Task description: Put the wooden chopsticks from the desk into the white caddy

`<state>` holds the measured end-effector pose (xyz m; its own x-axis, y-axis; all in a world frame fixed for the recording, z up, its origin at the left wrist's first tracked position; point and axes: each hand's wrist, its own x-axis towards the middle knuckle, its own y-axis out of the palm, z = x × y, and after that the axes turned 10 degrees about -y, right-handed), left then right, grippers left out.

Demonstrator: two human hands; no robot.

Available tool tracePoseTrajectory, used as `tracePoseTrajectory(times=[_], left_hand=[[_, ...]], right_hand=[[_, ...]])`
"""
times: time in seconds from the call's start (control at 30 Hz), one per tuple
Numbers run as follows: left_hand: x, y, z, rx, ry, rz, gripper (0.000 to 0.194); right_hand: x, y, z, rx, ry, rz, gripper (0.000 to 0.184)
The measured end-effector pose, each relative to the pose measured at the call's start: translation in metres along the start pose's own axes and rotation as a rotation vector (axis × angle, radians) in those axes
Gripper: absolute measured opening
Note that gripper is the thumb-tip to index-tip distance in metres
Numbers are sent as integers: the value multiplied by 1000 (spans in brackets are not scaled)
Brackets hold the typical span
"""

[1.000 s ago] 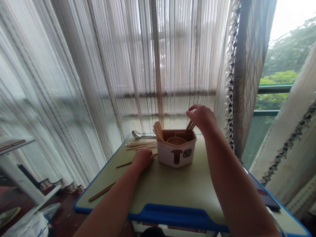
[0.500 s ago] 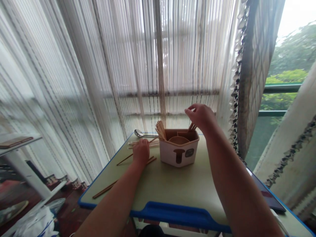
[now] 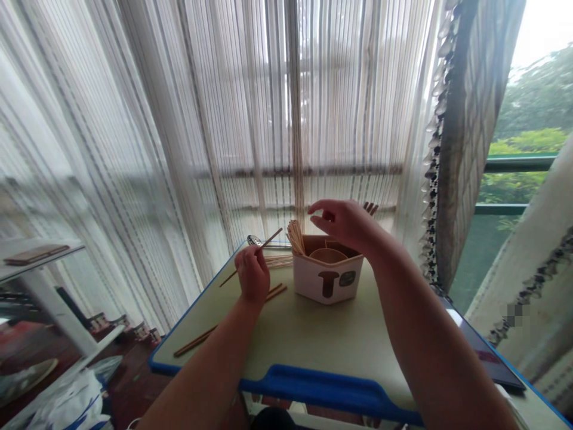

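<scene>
"Where's the white holder [image 3: 328,278] now?"

"At about twelve o'clock on the bench [image 3: 286,352], with a bundle of wooden chopsticks [image 3: 295,237] upright in its left corner."

"And what's still out?"

"Loose chopsticks [image 3: 194,340] lie at eight o'clock from the left hand [image 3: 252,276], with more near the spoon [image 3: 254,240]."

"What are the hands doing?"

"The left pinches one chopstick [image 3: 268,239] clear of the bench; a moment ago it was down on the loose sticks. The right hand [image 3: 340,226] has drifted left — now above the holder, fingers [image 3: 316,209] loosely parted, holding nothing."
</scene>
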<state>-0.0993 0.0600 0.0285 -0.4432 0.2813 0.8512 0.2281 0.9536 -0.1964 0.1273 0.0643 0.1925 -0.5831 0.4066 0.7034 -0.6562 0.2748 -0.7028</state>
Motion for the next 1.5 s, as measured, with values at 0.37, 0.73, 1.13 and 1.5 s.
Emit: tracePoseTrajectory(times=[0.37,0.73,1.13,1.5], left_hand=[[-4,-4,-5,-125,121,21,15],[-4,-4,-5,-46,-66,145,22],[-9,8,3,-26,229,186,19],[-10,7,-2,-38,231,267,25]], right_hand=[[6,41,18,124,-192,187,21],[2,12,1,167,64,-256,28],[5,-2,-19,288,194,-599,28],[12,19,4,500,32,-83,31]])
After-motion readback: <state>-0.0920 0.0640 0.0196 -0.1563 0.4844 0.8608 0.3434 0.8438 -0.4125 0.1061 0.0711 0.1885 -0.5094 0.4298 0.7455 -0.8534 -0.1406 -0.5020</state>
